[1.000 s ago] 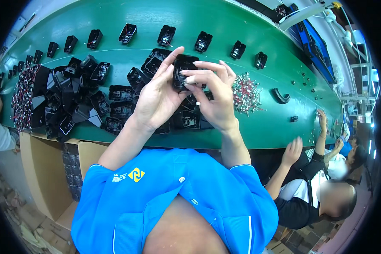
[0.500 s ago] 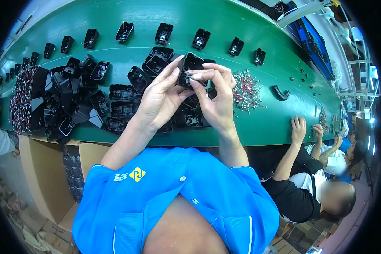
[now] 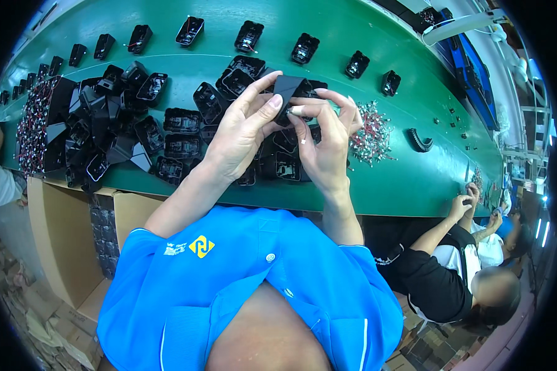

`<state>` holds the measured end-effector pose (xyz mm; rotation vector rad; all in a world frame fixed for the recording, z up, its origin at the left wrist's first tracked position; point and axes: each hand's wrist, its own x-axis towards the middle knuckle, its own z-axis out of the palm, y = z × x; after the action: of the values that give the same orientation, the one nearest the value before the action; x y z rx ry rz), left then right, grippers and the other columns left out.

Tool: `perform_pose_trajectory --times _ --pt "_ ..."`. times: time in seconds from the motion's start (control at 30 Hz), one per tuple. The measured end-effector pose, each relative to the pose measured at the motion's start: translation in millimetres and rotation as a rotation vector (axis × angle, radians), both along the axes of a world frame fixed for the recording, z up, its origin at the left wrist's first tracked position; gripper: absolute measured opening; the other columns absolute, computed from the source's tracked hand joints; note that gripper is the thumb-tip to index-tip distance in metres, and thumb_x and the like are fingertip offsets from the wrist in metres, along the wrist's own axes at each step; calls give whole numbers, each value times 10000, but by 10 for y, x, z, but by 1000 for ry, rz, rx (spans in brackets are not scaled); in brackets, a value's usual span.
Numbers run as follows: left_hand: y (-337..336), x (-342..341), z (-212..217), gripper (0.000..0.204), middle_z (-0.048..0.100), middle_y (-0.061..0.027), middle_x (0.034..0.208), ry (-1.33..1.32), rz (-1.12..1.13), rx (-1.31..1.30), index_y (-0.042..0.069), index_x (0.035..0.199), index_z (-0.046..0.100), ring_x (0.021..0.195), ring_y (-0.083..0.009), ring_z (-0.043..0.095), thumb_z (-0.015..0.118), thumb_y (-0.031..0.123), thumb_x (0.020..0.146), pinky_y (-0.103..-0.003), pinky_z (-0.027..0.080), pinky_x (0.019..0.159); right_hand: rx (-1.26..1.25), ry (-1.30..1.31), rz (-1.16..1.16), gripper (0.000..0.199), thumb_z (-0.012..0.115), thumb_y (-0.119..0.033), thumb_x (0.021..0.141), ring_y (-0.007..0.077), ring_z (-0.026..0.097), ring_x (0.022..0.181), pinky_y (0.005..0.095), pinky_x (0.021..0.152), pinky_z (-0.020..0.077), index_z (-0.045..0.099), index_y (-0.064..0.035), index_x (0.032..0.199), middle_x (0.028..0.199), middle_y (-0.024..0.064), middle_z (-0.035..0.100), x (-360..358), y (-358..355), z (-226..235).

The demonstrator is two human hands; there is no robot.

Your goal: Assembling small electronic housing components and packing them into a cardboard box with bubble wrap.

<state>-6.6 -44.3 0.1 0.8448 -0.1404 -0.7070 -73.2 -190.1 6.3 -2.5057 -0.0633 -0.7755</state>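
A black plastic housing (image 3: 289, 90) is held above the green table, tilted so a smooth outer wall shows. My left hand (image 3: 238, 133) grips it, thumb on the near side and fingers behind. At its lower right edge, the thumb and forefinger of my right hand (image 3: 325, 139) are pinched together. What they pinch is hidden; a small white piece (image 3: 303, 141) shows against this hand below the fingertips. Several open black housings (image 3: 182, 120) lie below and left of my hands. To the right of my right hand is a pile of small red-wired parts (image 3: 371, 133).
A row of housings (image 3: 249, 36) runs along the far side of the green table (image 3: 402, 179). Left are heaped housings (image 3: 108, 123) and another pile of wired parts (image 3: 36, 127). A curved black strip (image 3: 419, 140) lies right. Below stands a cardboard box (image 3: 62, 241); a co-worker (image 3: 439, 266) sits right.
The housing has turned in my hands: its open inside faced up before, and now its outer wall shows. The co-worker's hands at right have moved farther right.
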Motion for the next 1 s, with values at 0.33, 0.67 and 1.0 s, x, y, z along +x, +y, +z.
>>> perform_pose_trajectory --times 0.33,0.67,1.0 --pt "-95 -97 30 551 586 -151 1209 -513 49 161 5 1377 476 1093 -213 619 705 13 876 -327 505 979 287 -182 -39 264 751 -27 649 279 401 1239 440 1054 254 725 -124 893 1321 87 497 15 -138 -250" --pt "-24 -82 142 441 609 -150 1184 -455 12 117 -36 1287 550 1072 -201 625 707 29 880 -321 499 989 567 -354 36 278 759 -57 666 281 395 1248 427 1050 287 720 -110 936 1355 114 497 99 -71 -290" --pt "-94 -57 158 453 588 -159 1236 -312 53 248 10 1340 508 1165 -211 569 650 16 910 -313 451 1014 64 -194 51 307 816 -216 650 270 459 1197 419 1045 275 636 -124 881 1364 59 537 142 -365 -236"
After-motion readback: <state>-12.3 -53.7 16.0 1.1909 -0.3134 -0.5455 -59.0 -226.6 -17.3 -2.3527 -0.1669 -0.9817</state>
